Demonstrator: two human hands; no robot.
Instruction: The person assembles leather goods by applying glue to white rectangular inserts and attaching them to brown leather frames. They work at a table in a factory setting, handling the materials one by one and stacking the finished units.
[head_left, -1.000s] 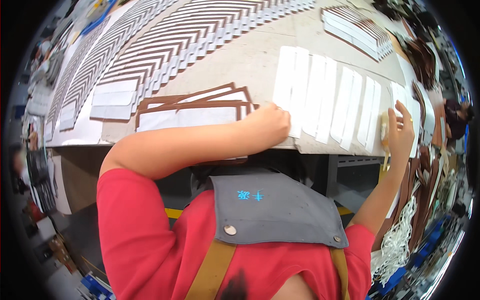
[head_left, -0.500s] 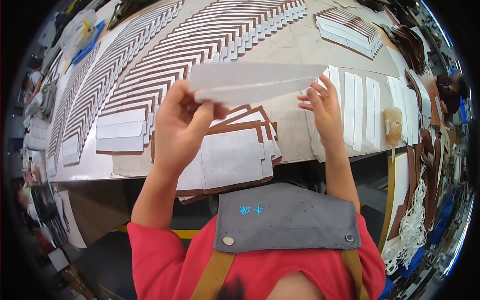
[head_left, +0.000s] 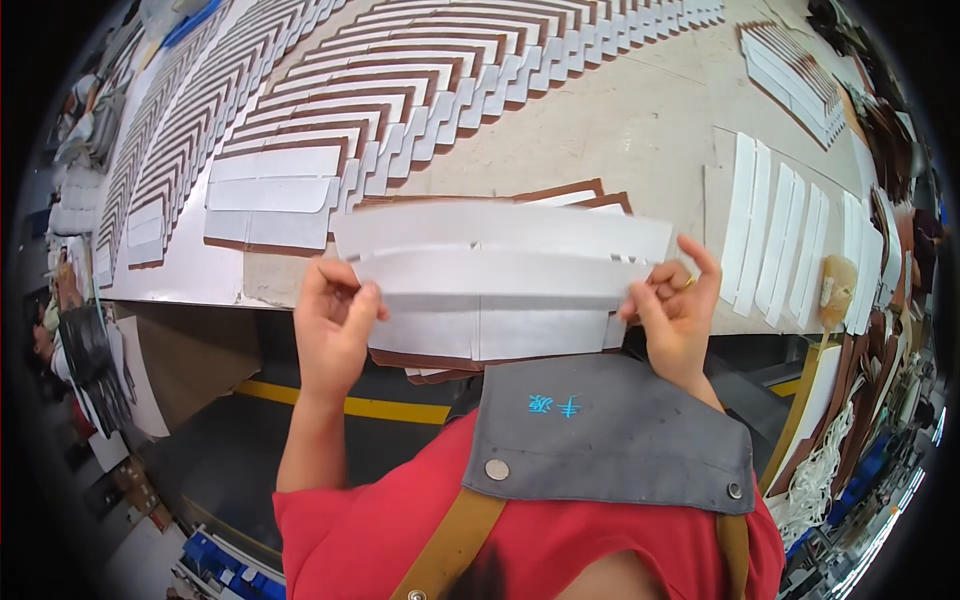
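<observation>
A long, pale grey-white sheet (head_left: 500, 268) stretches between my two hands, creased or folded along its length. My left hand (head_left: 335, 328) pinches its left end between thumb and fingers. At the other end my right hand (head_left: 682, 318) grips it the same way, index finger raised, a ring on one finger. Directly below the sheet lies a stack of brown-edged white panels (head_left: 430, 335) at the table's near edge, partly covered by the sheet. I cannot tell whether sheet and stack touch.
Long overlapping rows of brown-edged white panels (head_left: 275, 180) fill the table's left and middle. A smaller batch (head_left: 795, 85) lies far right. White strips (head_left: 780, 230) are laid out at right, beside a yellowish bulb-shaped tool (head_left: 836, 285). White cord (head_left: 820, 470) hangs lower right.
Both hands have come down and nearer with the sheet, which has turned from tilted to spread over the stack. My right hand has closed on its right end. The view has shifted.
</observation>
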